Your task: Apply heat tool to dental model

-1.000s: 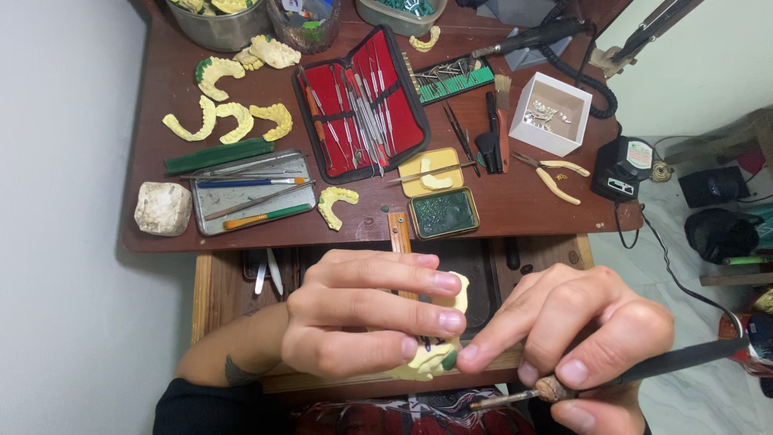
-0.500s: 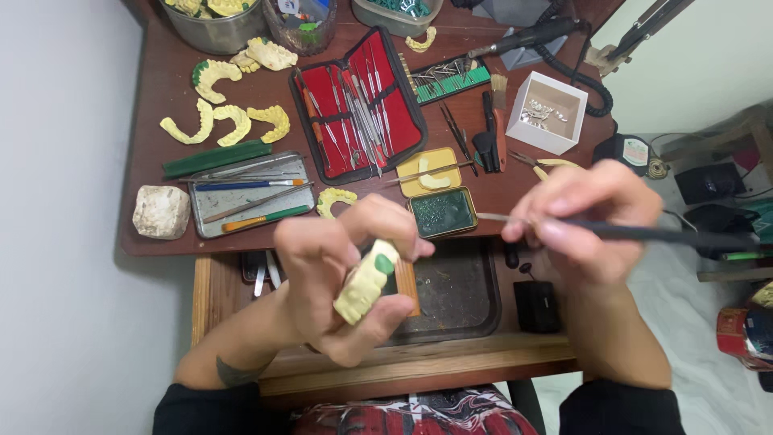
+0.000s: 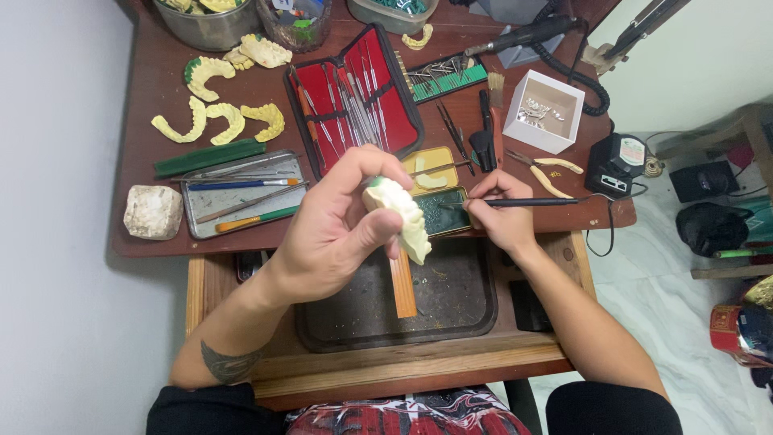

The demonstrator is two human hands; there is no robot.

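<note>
**Plaster dental cast held up while a wired tool dips into a green tin**

The pale yellow dental cast (image 3: 401,216) sits in the left hand (image 3: 334,229), raised above the near edge of the brown desk (image 3: 153,97) and over the dark tray (image 3: 435,306) set in the wooden pull-out shelf (image 3: 386,366). The fingers are curled around the cast, thumb pressed against its near side, teeth row facing right; a touch of green shows at its far end. Below it an orange-brown wooden strip (image 3: 402,282) lies on the tray.

Just right of the cast, the right hand (image 3: 499,213) pinches a thin black wired tool (image 3: 523,202) between thumb and fingertips, closed tightly on it. The tool lies level, its tip reaching left into a small open tin of green wax (image 3: 443,211). Touching that tin on the far side is a yellow tin (image 3: 431,165).

Farther off lies an open red instrument case (image 3: 354,89) with metal picks in rows. Left of it are 4 loose yellow arch casts (image 3: 213,121), a green bar (image 3: 209,157) and a metal tray (image 3: 241,193) with hand tools. A whitish stone block (image 3: 153,212) rests at the left edge. To the right stand a white box (image 3: 543,113) and a small black control unit (image 3: 616,165).
</note>
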